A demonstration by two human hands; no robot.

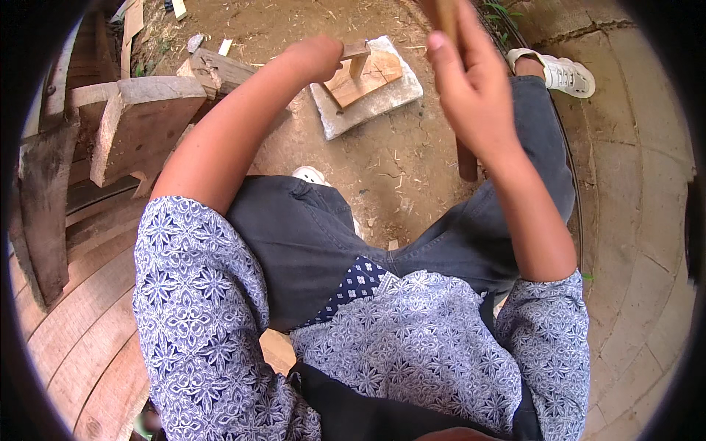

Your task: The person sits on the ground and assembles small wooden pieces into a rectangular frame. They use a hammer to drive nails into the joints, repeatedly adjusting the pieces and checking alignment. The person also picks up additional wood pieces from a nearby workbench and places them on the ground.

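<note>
Patterned shirt [412, 345] sits closest; yonder, the left hand [321, 59] clasps a crosswise wooden piece [357, 50] over a board [376, 82] slanting away rightward; the right hand [476, 95] grips a wooden handle [465, 159] running fore-and-aft.

Through the head camera I'm seeing brown earthen ground [371, 165] — a pale, rough slab [337, 123] is lying on it, and a flat wooden piece [376, 76] is resting on the slab. Small pale chips [393, 244] are dotting the ground — a light offcut [225, 47] is lying farther left.
</note>
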